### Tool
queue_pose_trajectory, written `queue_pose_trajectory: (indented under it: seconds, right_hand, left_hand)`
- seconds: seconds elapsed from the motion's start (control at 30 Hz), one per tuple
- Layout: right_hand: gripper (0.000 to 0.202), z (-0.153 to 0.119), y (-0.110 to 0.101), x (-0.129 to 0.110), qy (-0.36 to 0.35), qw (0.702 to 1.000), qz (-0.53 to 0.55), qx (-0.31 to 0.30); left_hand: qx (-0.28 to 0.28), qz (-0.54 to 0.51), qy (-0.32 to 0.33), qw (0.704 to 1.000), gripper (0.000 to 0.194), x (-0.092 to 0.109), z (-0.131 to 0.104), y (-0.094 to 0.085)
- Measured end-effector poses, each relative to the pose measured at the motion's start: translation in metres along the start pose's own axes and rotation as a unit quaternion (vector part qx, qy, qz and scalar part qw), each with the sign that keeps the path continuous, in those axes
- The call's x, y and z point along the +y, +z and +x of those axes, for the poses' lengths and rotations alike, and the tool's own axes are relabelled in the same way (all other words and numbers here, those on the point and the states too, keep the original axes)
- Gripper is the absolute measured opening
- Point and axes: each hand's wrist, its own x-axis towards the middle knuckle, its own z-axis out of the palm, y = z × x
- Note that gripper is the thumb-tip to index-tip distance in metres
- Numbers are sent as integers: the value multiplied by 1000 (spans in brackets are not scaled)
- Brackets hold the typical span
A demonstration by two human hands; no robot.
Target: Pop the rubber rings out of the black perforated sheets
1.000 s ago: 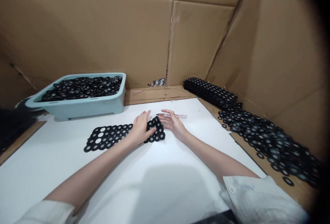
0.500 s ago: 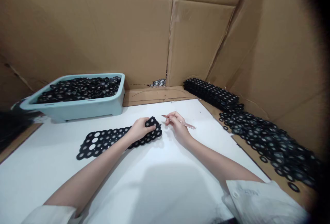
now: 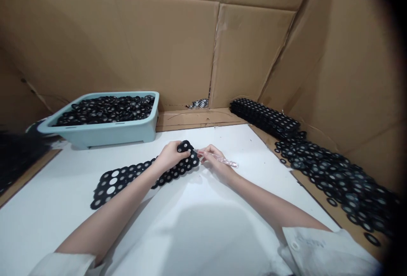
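Observation:
A black sheet of joined rings (image 3: 130, 173) lies slantwise on the white tabletop, with a few larger white holes near its left end. My left hand (image 3: 171, 157) is closed on the sheet's right end, the thumb pressing on top and the end bent up slightly. Between the fingers of my right hand (image 3: 214, 159) is a slim pointed tool with a clear pinkish handle (image 3: 227, 161). Its tip meets the right edge of the sheet beside my left thumb; the exact contact is too small to make out.
A light blue tub (image 3: 117, 136) full of loose black rings stands at the back left. Along the right side lie stacked ring sheets (image 3: 267, 117) and a long heap of loose rings (image 3: 333, 174). Cardboard walls (image 3: 165, 47) enclose the back and sides.
My right hand has moved left, bringing the tool's tip from a gap away to the sheet's edge. My left hand keeps its hold on the sheet, which has shifted slightly left in view.

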Motion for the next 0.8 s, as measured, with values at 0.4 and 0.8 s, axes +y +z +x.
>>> queue_pose_trajectory:
  seconds: [0.4, 0.8]
  right_hand:
    - [19, -5, 9, -1, -19, 999, 5, -28]
    - [19, 3, -3, 1, -29, 995, -64, 73]
  left_hand:
    - [21, -12, -32, 999, 24, 0, -2, 7]
    - [-2, -69, -22, 997, 25, 19, -20, 19]
